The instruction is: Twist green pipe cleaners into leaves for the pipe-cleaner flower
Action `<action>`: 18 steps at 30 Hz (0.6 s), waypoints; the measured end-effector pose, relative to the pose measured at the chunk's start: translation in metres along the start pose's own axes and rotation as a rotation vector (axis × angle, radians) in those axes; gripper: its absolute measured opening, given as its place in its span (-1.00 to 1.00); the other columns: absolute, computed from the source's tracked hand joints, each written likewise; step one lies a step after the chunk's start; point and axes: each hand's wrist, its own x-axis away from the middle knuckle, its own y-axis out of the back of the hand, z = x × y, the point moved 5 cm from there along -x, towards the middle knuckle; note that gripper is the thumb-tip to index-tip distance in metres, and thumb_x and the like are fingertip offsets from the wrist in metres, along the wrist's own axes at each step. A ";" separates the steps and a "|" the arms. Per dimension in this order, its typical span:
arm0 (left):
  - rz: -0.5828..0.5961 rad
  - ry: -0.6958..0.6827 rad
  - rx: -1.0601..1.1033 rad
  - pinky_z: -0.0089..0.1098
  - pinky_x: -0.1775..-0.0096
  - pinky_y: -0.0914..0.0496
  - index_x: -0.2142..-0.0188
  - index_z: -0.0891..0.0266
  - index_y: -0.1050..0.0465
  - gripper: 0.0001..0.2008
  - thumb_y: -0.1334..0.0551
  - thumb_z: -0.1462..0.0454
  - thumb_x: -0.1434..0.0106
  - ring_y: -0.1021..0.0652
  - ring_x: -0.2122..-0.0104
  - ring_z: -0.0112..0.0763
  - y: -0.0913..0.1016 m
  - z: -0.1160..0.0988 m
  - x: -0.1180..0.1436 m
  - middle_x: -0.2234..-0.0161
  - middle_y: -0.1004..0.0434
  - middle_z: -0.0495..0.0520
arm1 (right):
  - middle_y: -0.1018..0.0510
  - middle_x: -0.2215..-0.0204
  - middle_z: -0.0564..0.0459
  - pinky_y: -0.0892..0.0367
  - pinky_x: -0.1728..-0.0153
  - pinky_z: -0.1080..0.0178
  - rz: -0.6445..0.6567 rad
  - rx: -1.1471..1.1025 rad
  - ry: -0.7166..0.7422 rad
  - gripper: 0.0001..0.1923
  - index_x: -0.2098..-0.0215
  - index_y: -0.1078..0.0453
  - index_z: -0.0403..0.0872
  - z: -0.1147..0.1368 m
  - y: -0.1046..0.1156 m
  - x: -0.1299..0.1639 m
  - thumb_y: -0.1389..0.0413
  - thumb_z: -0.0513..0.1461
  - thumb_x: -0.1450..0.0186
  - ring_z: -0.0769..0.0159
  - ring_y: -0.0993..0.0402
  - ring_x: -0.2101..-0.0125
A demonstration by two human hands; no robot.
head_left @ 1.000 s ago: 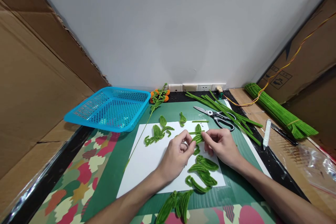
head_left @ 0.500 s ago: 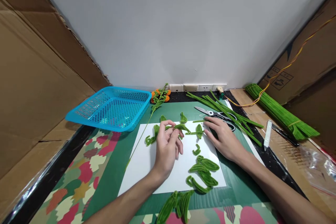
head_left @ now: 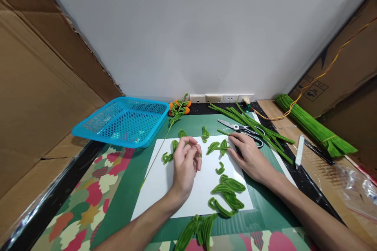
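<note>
My left hand (head_left: 186, 160) hovers over the white paper (head_left: 165, 204), its fingers loosely curled and nothing visible in them. A looped green pipe-cleaner leaf (head_left: 212, 148) lies to its right, close to another leaf (head_left: 224, 147) with a short stem across it. My right hand (head_left: 249, 157) rests palm down at the paper's right edge, its fingers bent around a short green pipe cleaner (head_left: 223, 132) that sticks out at the fingertips. Several more leaves (head_left: 229, 194) lie in a cluster nearer me, with a small curled piece (head_left: 220, 168) above them.
Black-handled scissors (head_left: 240, 127) lie beyond my right hand, under loose green pipe cleaners (head_left: 265, 131). A thick pipe-cleaner bundle (head_left: 318, 125) and a white-handled cutter (head_left: 300, 151) are at right. A blue basket (head_left: 126, 141) stands at left, beside an orange flower stem (head_left: 173, 121).
The leaf by my left fingers now lies farther right, beside the other leaf, apart from that hand. My left hand has drawn slightly left. The short pipe cleaner at my right hand has tilted.
</note>
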 end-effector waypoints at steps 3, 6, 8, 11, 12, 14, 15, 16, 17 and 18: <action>0.088 0.018 -0.066 -0.61 0.68 -0.07 0.26 0.17 -0.30 -0.96 -0.17 0.28 -0.31 -0.32 0.70 -0.67 -0.005 0.001 0.000 0.44 -0.39 -0.16 | -0.47 -0.20 -0.22 -0.37 -0.25 -0.17 -0.020 -0.048 0.009 -0.66 -0.21 -0.41 -0.05 0.001 0.001 0.000 -0.07 -0.18 -0.52 -0.07 -0.42 -0.20; 0.138 0.028 -0.113 -0.61 0.68 -0.08 0.28 0.18 -0.31 -0.96 -0.15 0.28 -0.34 -0.32 0.71 -0.67 -0.008 0.001 0.001 0.46 -0.38 -0.16 | -0.43 -0.24 -0.21 -0.38 -0.25 -0.20 -0.049 -0.077 0.026 -0.61 -0.29 -0.34 0.00 0.005 0.006 0.000 -0.06 -0.17 -0.52 -0.08 -0.38 -0.24; 0.170 0.039 -0.120 -0.61 0.68 -0.08 0.22 0.16 -0.31 -0.97 -0.15 0.27 -0.36 -0.31 0.72 -0.66 -0.010 0.001 0.002 0.45 -0.39 -0.17 | -0.39 -0.27 -0.20 -0.38 -0.26 -0.20 -0.046 -0.091 0.048 -0.55 -0.36 -0.27 0.03 0.010 0.009 0.001 -0.06 -0.16 -0.53 -0.08 -0.35 -0.28; 0.255 0.048 -0.134 -0.61 0.68 -0.09 0.07 0.12 -0.29 -0.87 -0.17 0.24 -0.40 -0.35 0.70 -0.65 -0.013 0.004 0.003 0.39 -0.45 -0.16 | -0.30 -0.35 -0.17 -0.38 -0.29 -0.18 0.014 -0.121 0.136 -0.41 -0.47 -0.10 0.10 0.022 0.010 0.003 -0.07 -0.17 -0.52 -0.06 -0.28 -0.34; 0.282 0.042 -0.141 -0.61 0.68 -0.10 0.03 0.12 -0.29 -0.83 -0.19 0.21 -0.41 -0.37 0.68 -0.64 -0.014 0.004 0.003 0.37 -0.46 -0.15 | -0.28 -0.37 -0.17 -0.37 -0.30 -0.16 0.042 -0.133 0.178 -0.37 -0.50 -0.03 0.11 0.027 0.009 0.004 -0.07 -0.18 -0.52 -0.04 -0.26 -0.35; 0.307 0.015 -0.151 -0.60 0.66 -0.14 -0.02 0.12 -0.29 -0.76 -0.24 0.15 -0.43 -0.41 0.65 -0.64 -0.015 0.005 0.004 0.32 -0.46 -0.13 | -0.25 -0.39 -0.18 -0.37 -0.31 -0.12 0.086 -0.157 0.257 -0.31 -0.53 0.06 0.10 0.036 0.008 0.007 -0.07 -0.23 -0.51 -0.01 -0.24 -0.37; 0.304 0.000 -0.154 -0.60 0.65 -0.15 -0.02 0.12 -0.30 -0.73 -0.26 0.12 -0.42 -0.43 0.63 -0.65 -0.014 0.005 0.004 0.29 -0.45 -0.11 | -0.24 -0.39 -0.19 -0.36 -0.32 -0.11 0.100 -0.167 0.287 -0.29 -0.53 0.07 0.07 0.040 0.006 0.008 -0.07 -0.25 -0.51 0.00 -0.23 -0.37; 0.295 -0.013 -0.157 -0.60 0.65 -0.17 0.00 0.13 -0.32 -0.72 -0.28 0.11 -0.41 -0.44 0.62 -0.65 -0.014 0.006 0.003 0.26 -0.44 -0.10 | -0.24 -0.39 -0.21 -0.36 -0.32 -0.10 0.109 -0.175 0.312 -0.29 -0.53 0.07 0.05 0.043 0.005 0.009 -0.07 -0.26 -0.50 0.00 -0.23 -0.37; 0.282 -0.022 -0.163 -0.59 0.65 -0.18 0.01 0.14 -0.33 -0.71 -0.30 0.10 -0.40 -0.45 0.61 -0.66 -0.013 0.006 0.003 0.24 -0.43 -0.09 | -0.25 -0.38 -0.22 -0.37 -0.32 -0.10 0.115 -0.182 0.334 -0.29 -0.53 0.05 0.03 0.045 0.004 0.010 -0.08 -0.28 -0.49 0.00 -0.24 -0.36; 0.268 -0.029 -0.171 -0.59 0.65 -0.19 0.03 0.15 -0.34 -0.71 -0.32 0.09 -0.39 -0.45 0.61 -0.66 -0.013 0.006 0.002 0.22 -0.43 -0.08 | -0.27 -0.37 -0.23 -0.38 -0.30 -0.09 0.112 -0.187 0.352 -0.30 -0.52 0.04 0.02 0.047 0.003 0.010 -0.07 -0.31 -0.48 0.01 -0.26 -0.35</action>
